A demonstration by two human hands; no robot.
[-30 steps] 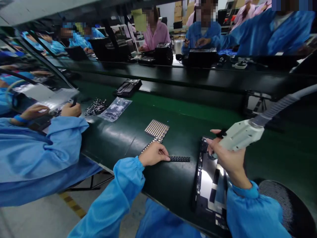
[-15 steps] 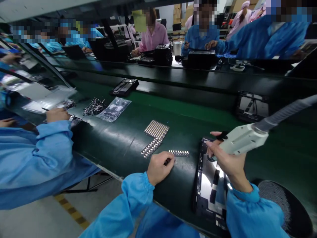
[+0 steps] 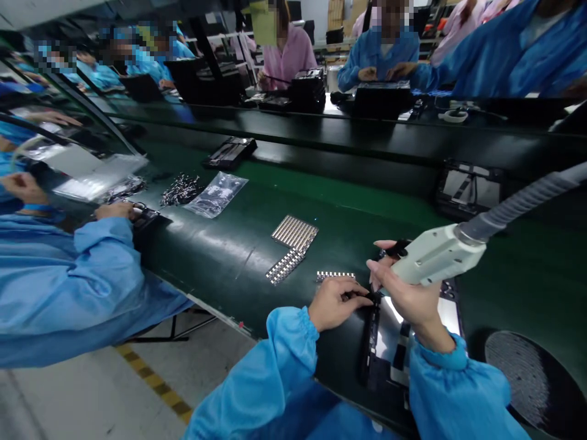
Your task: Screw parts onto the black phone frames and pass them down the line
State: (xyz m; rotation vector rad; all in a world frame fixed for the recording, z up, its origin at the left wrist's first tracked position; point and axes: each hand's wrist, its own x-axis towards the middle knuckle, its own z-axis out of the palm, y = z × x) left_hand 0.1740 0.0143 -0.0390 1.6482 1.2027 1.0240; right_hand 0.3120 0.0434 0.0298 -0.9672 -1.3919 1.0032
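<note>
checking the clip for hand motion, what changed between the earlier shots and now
The left hand left the short strip of small parts on the belt and moved right to the upper left corner of the black frame, pinching a small dark piece there. The right hand kept its hold on the white hose-fed tool above that corner. The silver strip stacks stayed put.

Surface: a dark green conveyor belt [image 3: 348, 208] was seen running across the view.
Near edge: a black device frame [image 3: 389, 342] was laid flat on it.
Just left of the frame: a short strip of small metal parts [image 3: 334, 276] was laid.
Centre: a longer strip [image 3: 285, 266] and a ribbed metal sheet [image 3: 295, 232] were placed side by side.
Far left: a clear plastic bag [image 3: 215, 194] and a heap of small dark parts [image 3: 180, 190] were laid.
Far edge: a black tray [image 3: 230, 152] was set down.
</note>
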